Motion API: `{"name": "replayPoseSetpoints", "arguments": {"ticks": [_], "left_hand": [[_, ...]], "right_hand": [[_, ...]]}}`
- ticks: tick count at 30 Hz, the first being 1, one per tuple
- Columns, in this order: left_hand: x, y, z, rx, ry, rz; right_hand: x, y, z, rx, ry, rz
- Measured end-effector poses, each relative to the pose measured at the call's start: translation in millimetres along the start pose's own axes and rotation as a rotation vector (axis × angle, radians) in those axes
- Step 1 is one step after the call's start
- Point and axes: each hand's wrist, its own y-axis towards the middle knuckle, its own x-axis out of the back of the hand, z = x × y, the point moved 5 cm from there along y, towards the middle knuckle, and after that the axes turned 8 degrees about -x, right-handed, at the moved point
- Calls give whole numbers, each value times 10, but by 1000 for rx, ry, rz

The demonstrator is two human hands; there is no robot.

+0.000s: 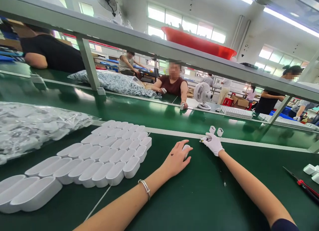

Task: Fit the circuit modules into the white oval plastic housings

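My bare left hand point(177, 157) lies on the green table with its fingers curled over a small white plastic part point(186, 147). A bracelet circles that wrist. My right hand point(212, 143), in a white glove, is closed around something small and yellowish that I cannot make out, right at the white strip edging the green conveyor belt point(159, 116). Two small white plastic caps point(216, 130) stand on the belt just beyond the gloved fingers. Rows of white oval plastic shells point(104, 158) lie side by side to the left of my left forearm.
A clear bag of white parts point(32, 128) lies far left. Red-handled cutters point(305, 186) and white pieces point(311, 169) lie at the right. Across the belt sit other workers, a small white fan point(203, 95) and another bag point(117, 82). A red tub point(199, 41) rests on the overhead shelf.
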Motion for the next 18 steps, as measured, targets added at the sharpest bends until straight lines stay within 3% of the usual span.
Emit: {"name": "replayPoseSetpoints", "arguments": {"ticks": [3, 7, 12, 18], "left_hand": [[-111, -15, 114, 75, -125, 34], [-205, -29, 175, 159, -295, 40], [-280, -70, 310, 416, -662, -16], [-193, -33, 165, 384, -772, 8]], "right_hand": [[241, -336, -170, 57, -6, 75], [506, -600, -290, 55, -32, 58], [490, -615, -276, 57, 42, 107], [572, -637, -279, 21, 249, -11]]}}
